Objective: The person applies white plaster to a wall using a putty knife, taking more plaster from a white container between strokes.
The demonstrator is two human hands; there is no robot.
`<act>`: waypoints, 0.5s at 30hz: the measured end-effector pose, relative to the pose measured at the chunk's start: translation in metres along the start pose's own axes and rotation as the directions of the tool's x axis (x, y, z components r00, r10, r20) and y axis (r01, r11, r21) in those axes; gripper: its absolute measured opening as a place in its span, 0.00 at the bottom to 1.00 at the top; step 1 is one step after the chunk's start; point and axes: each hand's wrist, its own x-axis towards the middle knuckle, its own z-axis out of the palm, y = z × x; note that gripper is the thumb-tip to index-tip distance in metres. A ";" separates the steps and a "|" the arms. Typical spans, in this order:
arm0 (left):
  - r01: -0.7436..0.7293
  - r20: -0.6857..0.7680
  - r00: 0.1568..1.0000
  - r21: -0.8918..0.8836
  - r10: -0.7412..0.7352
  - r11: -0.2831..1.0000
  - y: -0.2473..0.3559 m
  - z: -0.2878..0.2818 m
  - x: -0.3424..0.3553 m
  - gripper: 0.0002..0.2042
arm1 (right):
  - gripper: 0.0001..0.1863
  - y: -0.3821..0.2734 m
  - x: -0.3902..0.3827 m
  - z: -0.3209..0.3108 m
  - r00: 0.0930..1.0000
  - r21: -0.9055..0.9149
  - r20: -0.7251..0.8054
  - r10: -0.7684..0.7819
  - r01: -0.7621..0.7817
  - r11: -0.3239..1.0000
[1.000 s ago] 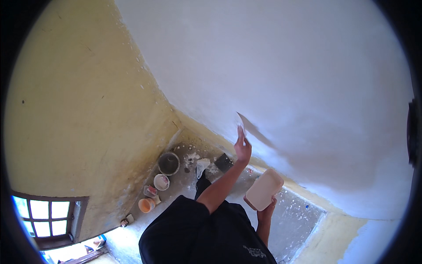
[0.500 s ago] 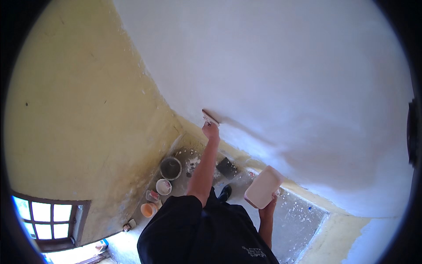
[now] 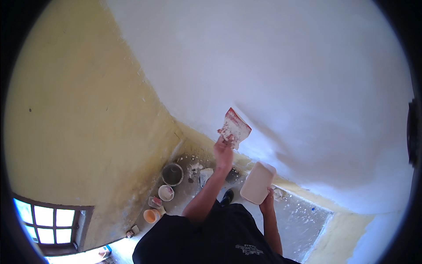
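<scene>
Gripped in my left hand [image 3: 223, 153] is a wide, flexible red scraper [image 3: 236, 124] smeared with white paste, raised close to the white-coated wall [image 3: 281, 75]; whether its edge touches the surface I cannot tell. Lower and to the right, my right hand [image 3: 267, 199] holds a pale rectangular tray [image 3: 255, 180] by its lower end; its flat upper face has a beige tone.
A yellow wall [image 3: 74, 110] meets the white one, with a barred window [image 3: 52, 223] at lower left. Along the yellow wall's foot stand a grey bucket [image 3: 172, 174], a white tub [image 3: 166, 192] and an orange bucket [image 3: 151, 215]. The floor [image 3: 296, 222] is spattered white.
My left hand swung leftward along the white wall, then came back right and lower, now showing the scraper's broad face. The tray in my right hand has shifted slightly up and leftward.
</scene>
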 end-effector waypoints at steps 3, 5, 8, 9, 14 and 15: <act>0.130 0.078 0.989 -0.080 -0.124 0.988 0.027 -0.026 -0.006 0.10 | 0.22 -0.003 0.009 0.012 0.997 -0.050 0.075 -0.021 0.024 0.998; 0.125 0.109 0.986 -0.012 -0.123 0.992 0.036 -0.048 -0.009 0.10 | 0.22 0.003 0.021 0.014 0.990 -0.070 0.127 -0.063 0.072 0.995; 0.035 0.261 0.946 0.503 -0.190 0.864 0.037 -0.072 -0.023 0.09 | 0.23 0.022 0.042 0.007 0.955 -0.313 0.232 -0.185 0.253 0.916; -0.108 0.348 0.918 0.680 -0.190 0.725 0.038 -0.075 -0.033 0.09 | 0.24 0.026 0.047 0.004 0.937 -0.383 0.271 -0.221 0.315 0.868; -0.357 0.391 0.915 0.898 -0.096 0.256 0.033 -0.066 -0.076 0.08 | 0.22 0.039 0.050 0.044 0.963 -0.107 0.247 0.105 -0.080 0.991; -0.315 0.334 0.937 0.934 -0.100 0.170 0.036 -0.060 -0.081 0.08 | 0.22 0.043 0.050 0.047 0.961 -0.106 0.252 0.115 -0.091 0.990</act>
